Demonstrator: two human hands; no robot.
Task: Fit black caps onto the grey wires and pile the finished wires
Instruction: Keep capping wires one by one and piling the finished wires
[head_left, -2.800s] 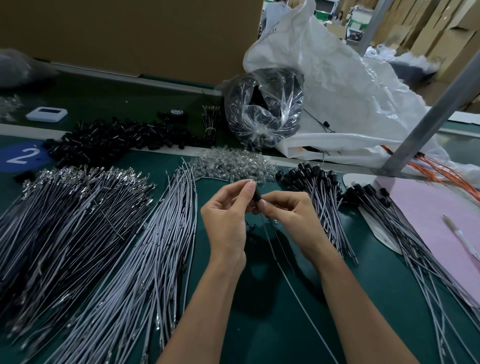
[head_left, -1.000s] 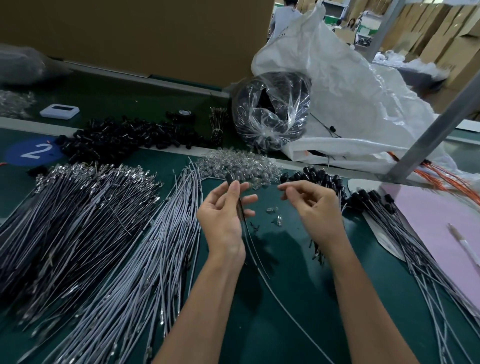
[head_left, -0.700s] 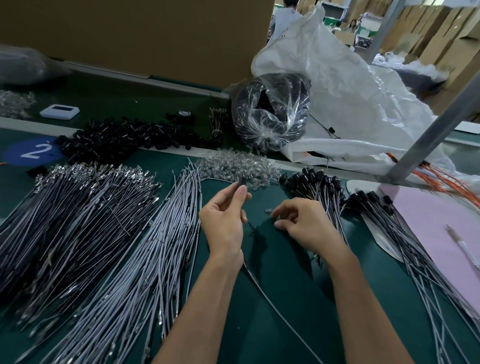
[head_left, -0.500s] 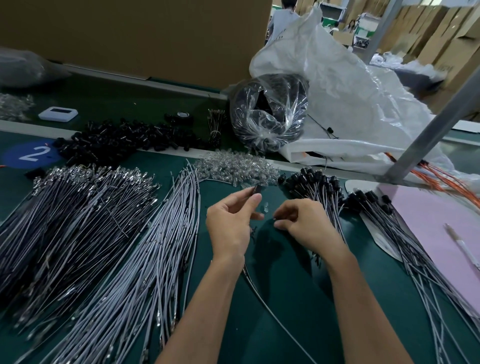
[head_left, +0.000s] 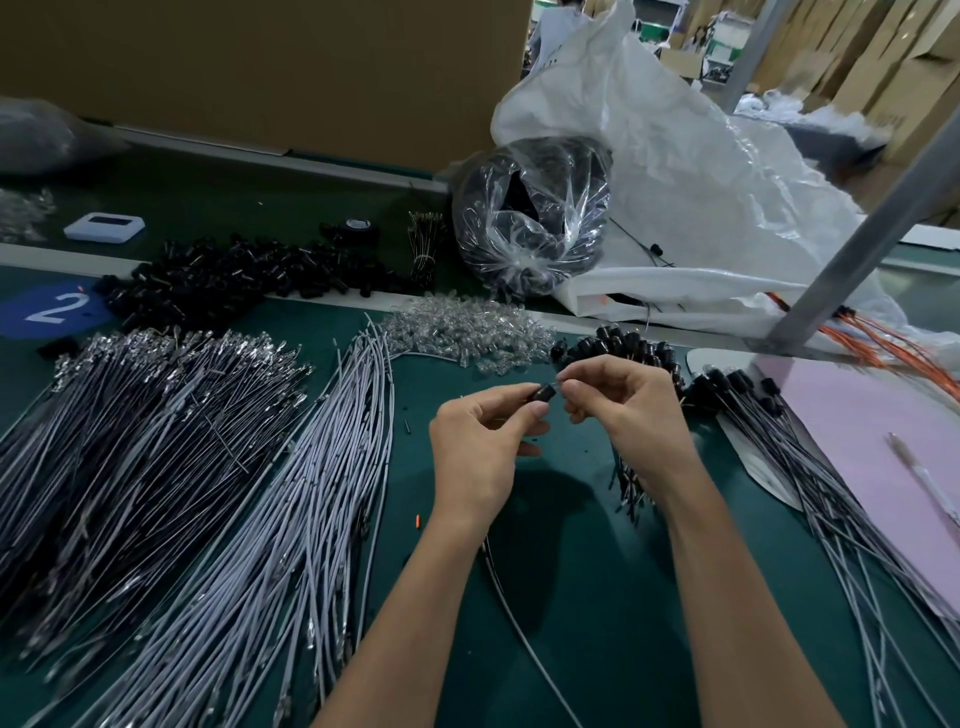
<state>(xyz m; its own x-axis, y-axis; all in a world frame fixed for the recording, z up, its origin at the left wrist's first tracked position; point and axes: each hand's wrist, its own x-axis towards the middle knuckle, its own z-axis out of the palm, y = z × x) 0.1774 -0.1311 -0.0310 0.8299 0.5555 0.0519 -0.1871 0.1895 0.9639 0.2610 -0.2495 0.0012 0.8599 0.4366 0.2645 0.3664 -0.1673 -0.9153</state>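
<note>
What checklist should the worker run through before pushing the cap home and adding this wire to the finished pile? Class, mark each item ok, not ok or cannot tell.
1. Black cap held in the left hand: ok, pinched at the fingertips.
2. Right hand pinching something at the cap's end: ok; what it holds is too small to name.
3. Cap fully seated on the wire: cannot tell, the joint is hidden by fingers.
4. Grey wire trailing free across the green table: ok, nothing lies on it.
5. Finished pile of capped wires within reach, just beyond the right hand: ok.
6. Loose black caps in stock: ok.
</note>
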